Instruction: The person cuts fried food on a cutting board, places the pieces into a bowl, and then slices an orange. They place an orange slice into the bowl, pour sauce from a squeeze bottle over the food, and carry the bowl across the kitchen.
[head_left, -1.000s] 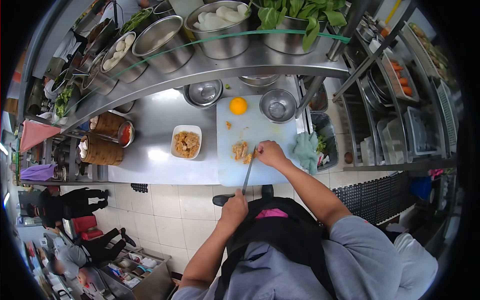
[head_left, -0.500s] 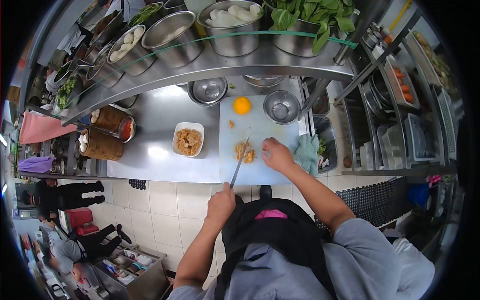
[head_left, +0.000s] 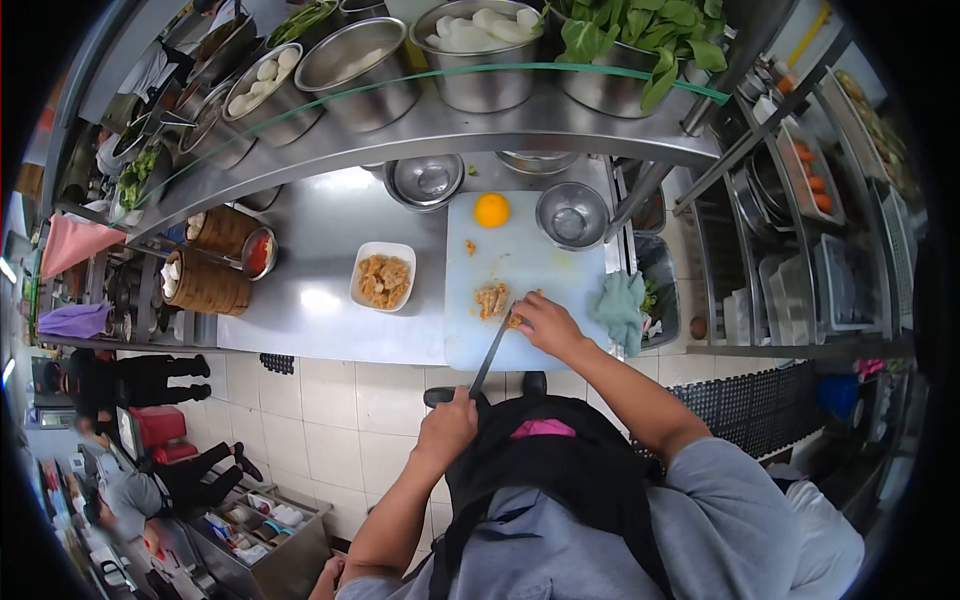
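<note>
left hand point(head_left: 446, 428) grips a knife point(head_left: 493, 350); right hand point(head_left: 546, 325) pinches fried food point(head_left: 491, 299) on the cutting board point(head_left: 520, 270).

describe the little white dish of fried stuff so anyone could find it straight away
Start at the steel counter below the shelf of bowls. Just left of the white cutting board sits a rectangular white dish of golden-brown fried pieces. Everything else near it is round: steel bowls, bamboo steamers.

Both arms extend forward, left hand point(head_left: 447, 425) fisted, right hand point(head_left: 545, 322) curled.
</note>
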